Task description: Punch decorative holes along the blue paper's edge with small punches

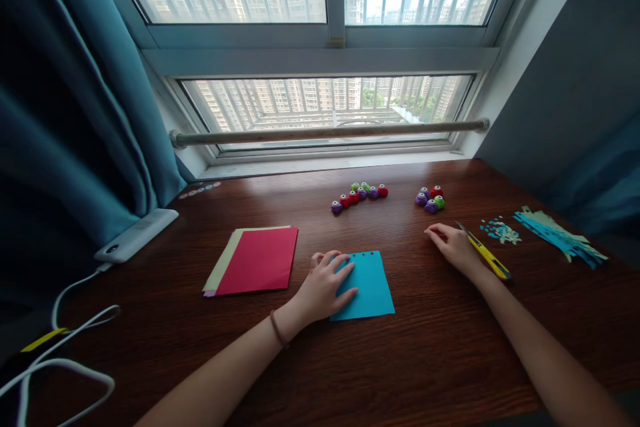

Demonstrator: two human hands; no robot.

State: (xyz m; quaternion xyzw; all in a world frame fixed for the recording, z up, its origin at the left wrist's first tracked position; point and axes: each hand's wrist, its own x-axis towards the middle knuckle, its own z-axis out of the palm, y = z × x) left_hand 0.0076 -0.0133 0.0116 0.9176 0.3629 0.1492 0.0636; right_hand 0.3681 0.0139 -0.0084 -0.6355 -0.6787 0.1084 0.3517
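My left hand (331, 283) lies with fingers spread on the left part of a square blue sheet of paper (373, 290), pressing it to the table. Small dark holes run along the sheet's far edge. To the right, my right hand (454, 247) is low over the table, thumb and forefinger closed in a pinch; whatever is between them, if anything, is too small to make out. Just beyond that hand lies a yellow utility knife (487, 255), its blade pointing away from me.
Left of the blue sheet is a stack of red and pale paper (263, 260). Farther back sit a row of small coloured balls (354, 197) and a cluster of similar balls (431, 200). Paper bits (501, 231) and cut strips (560, 237) lie right; a white power strip (137, 235) stands left.
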